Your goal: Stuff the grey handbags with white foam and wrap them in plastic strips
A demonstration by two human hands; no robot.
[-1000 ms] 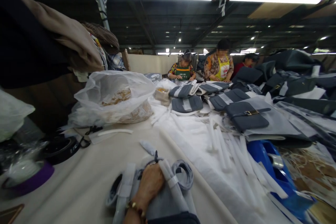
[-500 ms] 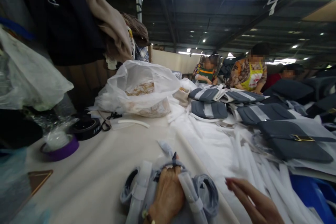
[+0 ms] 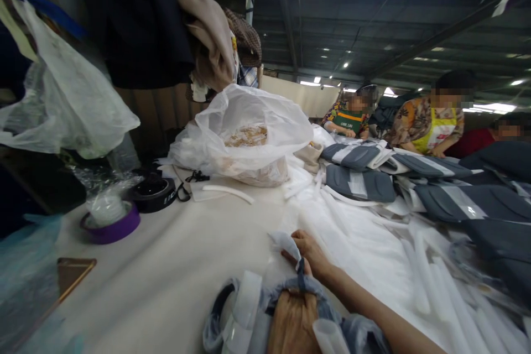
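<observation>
At the near table edge is a grey-blue bag (image 3: 265, 323), with whitish foam tubes and plastic wrap around its side straps. My left hand (image 3: 294, 318) grips the bag's far rim from inside its opening, back of the hand up, most of the fingers hidden in the fabric. A short dark tab (image 3: 301, 276) sticks up from that rim, with a fingertip beside it. My right hand (image 3: 311, 251) reaches across from the right, its fingers closed on a pale, plastic-wrapped end (image 3: 285, 243) just beyond the tab.
A big translucent plastic bag (image 3: 286, 141) stands behind. To the left lie a purple tape roll (image 3: 112, 229), a black roll (image 3: 153, 196) and a phone-like object (image 3: 74, 276). Dark grey bags (image 3: 359, 182) and white foam tubes (image 3: 418, 271) fill the right. Several people work at the back.
My right hand has moved from the right side to the bag's far rim and taken hold of the pale wrapped end. The view has turned left.
</observation>
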